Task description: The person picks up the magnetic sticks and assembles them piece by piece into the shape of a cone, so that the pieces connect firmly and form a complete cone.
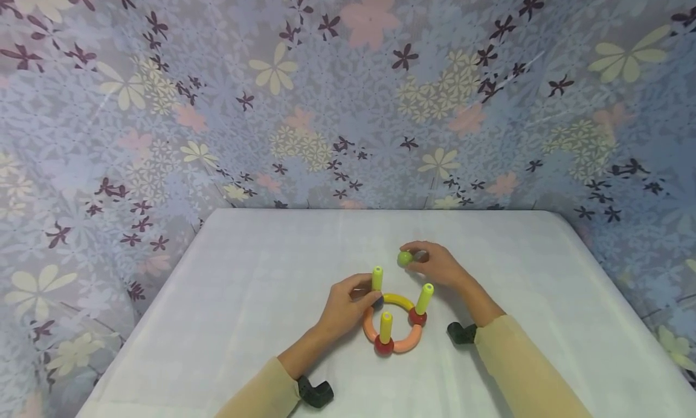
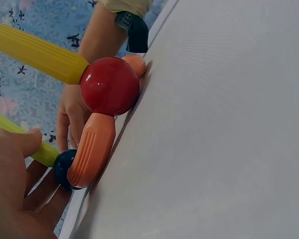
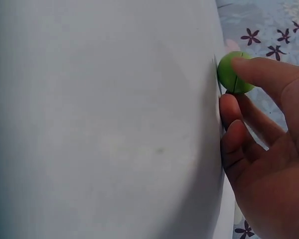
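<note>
A ring of curved pieces lies on the table, with a yellow curved piece [image 1: 399,299] at the back and orange curved pieces [image 1: 406,344] at the front and left. Red balls [image 2: 109,85] and a dark blue ball [image 2: 65,168] join them. From each ball a ribbed stick stands up, one of them yellow [image 1: 386,328]. At the back left, my left hand [image 1: 346,306] grips the yellow-green stick [image 1: 377,278] just above the blue ball. Beyond the ring, my right hand [image 1: 438,263] pinches a green ball [image 3: 235,72] between thumb and fingers, low at the table surface.
A white cloth covers the table [image 1: 272,267]. A floral curtain [image 1: 348,104] hangs behind its far edge and along the sides. Dark wrist mounts [image 1: 316,394] sit at both sleeve ends, the right one near the ring's right side.
</note>
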`<act>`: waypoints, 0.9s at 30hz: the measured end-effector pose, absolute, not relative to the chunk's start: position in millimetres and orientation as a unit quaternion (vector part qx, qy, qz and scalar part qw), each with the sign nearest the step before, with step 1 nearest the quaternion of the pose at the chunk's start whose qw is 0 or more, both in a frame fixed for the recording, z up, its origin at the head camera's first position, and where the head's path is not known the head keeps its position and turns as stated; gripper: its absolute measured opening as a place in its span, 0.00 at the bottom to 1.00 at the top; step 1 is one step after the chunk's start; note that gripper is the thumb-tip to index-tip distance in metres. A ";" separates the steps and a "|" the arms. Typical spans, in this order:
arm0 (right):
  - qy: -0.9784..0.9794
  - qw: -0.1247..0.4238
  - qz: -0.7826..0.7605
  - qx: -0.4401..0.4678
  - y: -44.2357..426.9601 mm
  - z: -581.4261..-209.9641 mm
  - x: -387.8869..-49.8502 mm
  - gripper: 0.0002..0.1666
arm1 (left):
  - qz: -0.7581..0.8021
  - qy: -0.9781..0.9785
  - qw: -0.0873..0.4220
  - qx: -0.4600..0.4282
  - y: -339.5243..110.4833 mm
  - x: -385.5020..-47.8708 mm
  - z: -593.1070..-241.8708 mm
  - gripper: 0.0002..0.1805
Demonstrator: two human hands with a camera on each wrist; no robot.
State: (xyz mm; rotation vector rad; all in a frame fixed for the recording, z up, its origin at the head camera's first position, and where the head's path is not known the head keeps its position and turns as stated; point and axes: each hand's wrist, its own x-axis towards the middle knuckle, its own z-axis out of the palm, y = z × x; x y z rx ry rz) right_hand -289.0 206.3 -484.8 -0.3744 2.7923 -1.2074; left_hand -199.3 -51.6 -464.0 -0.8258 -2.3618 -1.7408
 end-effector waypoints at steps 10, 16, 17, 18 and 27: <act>0.909 0.048 -0.402 -0.104 207.7 -481.3 -282.8 0.21 | -0.566 -0.780 0.046 -0.263 -51.3 -215.5 -492.3 0.18; 0.897 0.047 -0.423 -0.118 208.9 -473.7 -277.0 0.20 | -0.555 -0.785 0.048 -0.270 -53.4 -220.3 -500.6 0.18; 0.895 0.045 -0.426 -0.121 209.1 -472.1 -276.0 0.20 | -0.554 -0.786 0.047 -0.270 -53.8 -220.5 -500.9 0.18; 0.893 0.043 -0.430 -0.127 209.4 -470.4 -274.8 0.20 | -0.554 -0.786 0.046 -0.271 -53.9 -220.4 -501.0 0.18; 0.869 0.022 -0.465 -0.169 207.4 -449.4 -262.0 0.23 | -0.552 -0.787 0.041 -0.273 -53.4 -220.7 -502.1 0.19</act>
